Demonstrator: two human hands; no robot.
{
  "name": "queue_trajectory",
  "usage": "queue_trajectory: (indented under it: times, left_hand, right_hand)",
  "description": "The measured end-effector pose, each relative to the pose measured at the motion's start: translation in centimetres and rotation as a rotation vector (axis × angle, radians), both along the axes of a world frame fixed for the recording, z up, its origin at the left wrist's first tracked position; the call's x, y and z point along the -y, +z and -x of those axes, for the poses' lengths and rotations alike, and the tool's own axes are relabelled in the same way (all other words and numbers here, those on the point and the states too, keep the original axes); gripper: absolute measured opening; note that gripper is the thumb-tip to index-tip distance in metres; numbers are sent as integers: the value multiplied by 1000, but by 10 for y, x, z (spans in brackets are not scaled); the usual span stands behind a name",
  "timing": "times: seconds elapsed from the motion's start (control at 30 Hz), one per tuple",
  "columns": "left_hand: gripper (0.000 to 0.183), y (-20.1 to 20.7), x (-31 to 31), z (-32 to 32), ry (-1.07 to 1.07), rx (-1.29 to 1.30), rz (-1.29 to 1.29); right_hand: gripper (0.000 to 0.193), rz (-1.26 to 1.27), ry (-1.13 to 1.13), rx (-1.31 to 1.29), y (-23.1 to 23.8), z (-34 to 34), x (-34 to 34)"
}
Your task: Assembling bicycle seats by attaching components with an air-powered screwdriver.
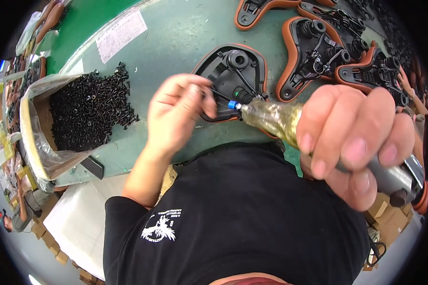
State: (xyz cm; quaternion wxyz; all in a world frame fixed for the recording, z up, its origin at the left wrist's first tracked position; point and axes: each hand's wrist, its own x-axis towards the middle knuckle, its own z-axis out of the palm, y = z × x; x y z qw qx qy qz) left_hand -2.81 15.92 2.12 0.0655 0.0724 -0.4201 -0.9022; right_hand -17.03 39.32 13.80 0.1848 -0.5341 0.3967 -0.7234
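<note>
My right hand (354,133) is wrapped round a screwdriver-like power tool (273,118), its grey metal body partly hidden by my fingers and its front part covered in clear yellowish wrap. The blue-collared tip points left, over a bicycle saddle (240,76) lying upside down on the bench. That saddle has a black underside with a round socket, a spring and an orange-brown rim. Beside its left edge, my left hand (178,107) has thumb and fingers drawn together. Whatever they pinch, if anything, is blurred and too small to name.
A tipped carton with a plastic liner (33,128) spills black screws (92,104) onto the green bench (161,33) at left. Several more upturned saddles (314,57) crowd the right. A paper sheet (122,35) lies at the back. Other people stand at both far sides.
</note>
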Motion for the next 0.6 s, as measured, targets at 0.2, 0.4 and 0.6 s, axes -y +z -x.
queue_trajectory:
  times: [0.2,0.4,0.6]
  left_hand:
    - [14,-4,-42,16,-108,-213,-204]
    - [19,2,-35,28,-186,-142,44]
    - [33,18,-29,36,-191,-52,310]
  right_hand:
    - [35,223,-2,-7,-16,2,2]
    - [37,212,-89,56,-22,2,-2]
    - [39,225,-122,-21,-24,4,-6]
